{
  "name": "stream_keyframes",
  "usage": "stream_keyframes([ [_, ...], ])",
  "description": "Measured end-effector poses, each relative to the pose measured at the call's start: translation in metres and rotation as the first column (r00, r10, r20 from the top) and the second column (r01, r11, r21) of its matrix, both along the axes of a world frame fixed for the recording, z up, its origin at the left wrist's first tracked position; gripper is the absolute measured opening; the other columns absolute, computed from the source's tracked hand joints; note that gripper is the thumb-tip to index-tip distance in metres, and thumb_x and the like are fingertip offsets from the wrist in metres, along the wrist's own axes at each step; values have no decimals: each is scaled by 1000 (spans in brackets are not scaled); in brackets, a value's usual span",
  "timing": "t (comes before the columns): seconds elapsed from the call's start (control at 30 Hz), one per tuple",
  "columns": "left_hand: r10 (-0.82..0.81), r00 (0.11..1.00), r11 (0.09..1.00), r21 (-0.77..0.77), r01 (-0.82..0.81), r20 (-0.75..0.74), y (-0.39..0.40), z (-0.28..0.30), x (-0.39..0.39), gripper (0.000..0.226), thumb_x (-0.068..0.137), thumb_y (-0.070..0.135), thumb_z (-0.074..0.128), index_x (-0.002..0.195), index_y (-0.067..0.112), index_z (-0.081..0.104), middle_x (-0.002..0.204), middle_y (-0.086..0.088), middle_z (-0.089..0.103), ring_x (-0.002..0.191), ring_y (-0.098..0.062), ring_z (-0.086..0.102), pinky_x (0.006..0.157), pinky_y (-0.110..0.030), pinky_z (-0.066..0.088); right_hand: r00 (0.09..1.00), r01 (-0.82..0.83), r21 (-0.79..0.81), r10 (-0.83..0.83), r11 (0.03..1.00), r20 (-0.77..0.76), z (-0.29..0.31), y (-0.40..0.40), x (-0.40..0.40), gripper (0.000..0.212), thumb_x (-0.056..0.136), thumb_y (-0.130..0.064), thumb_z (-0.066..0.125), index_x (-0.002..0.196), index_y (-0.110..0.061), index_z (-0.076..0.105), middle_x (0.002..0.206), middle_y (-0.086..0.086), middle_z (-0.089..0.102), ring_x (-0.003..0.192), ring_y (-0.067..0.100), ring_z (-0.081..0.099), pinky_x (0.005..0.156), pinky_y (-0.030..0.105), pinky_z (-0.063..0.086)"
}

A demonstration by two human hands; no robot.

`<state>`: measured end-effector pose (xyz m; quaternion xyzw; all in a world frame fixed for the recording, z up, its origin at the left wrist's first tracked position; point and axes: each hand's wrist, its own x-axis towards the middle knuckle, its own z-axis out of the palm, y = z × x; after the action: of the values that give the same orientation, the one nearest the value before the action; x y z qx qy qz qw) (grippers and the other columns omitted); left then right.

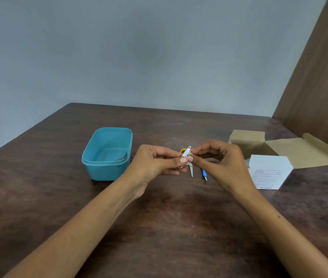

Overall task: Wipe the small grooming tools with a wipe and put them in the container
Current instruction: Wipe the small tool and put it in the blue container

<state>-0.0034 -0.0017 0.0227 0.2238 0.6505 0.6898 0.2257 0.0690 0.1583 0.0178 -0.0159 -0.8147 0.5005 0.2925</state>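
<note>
My left hand pinches a small silver nail clipper above the table, its lever pointing up and away. My right hand pinches a small white wipe against the clipper's lower part. Behind and below the hands lie small scissors with yellow handles, blades pointing toward me. A blue-handled cuticle tool lies just right of the scissors. The teal plastic container stands open to the left of my left hand, with a dark item inside at its near right corner.
An open cardboard box with a white printed side and raised brown flaps stands to the right of my right hand. The dark wooden table meets a grey wall behind and a brown panel at the right.
</note>
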Motion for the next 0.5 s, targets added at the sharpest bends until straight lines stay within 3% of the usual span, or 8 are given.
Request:
stream_keyframes([
  [0.27, -58, 998, 996, -62, 56, -26, -1, -1, -2, 22, 76, 6, 74, 97, 0, 73, 85, -13, 75, 74, -19, 73, 67, -21, 58, 999, 44, -158, -41, 986, 23, -5, -1, -4, 14, 72, -2, 77, 74, -13, 69, 77, 5, 73, 71, 16, 70, 68, 30, 58],
  [0.5, -5, 1000, 1000, -5, 5, 12, 1, -3, -1, 19, 74, 6, 74, 92, 1, 74, 80, -12, 75, 71, -17, 72, 65, -19, 58, 992, 31, -264, -62, 964, -111, 2, 2, -1, 15, 74, -1, 74, 81, -14, 69, 73, -1, 72, 73, 14, 71, 69, 25, 58],
])
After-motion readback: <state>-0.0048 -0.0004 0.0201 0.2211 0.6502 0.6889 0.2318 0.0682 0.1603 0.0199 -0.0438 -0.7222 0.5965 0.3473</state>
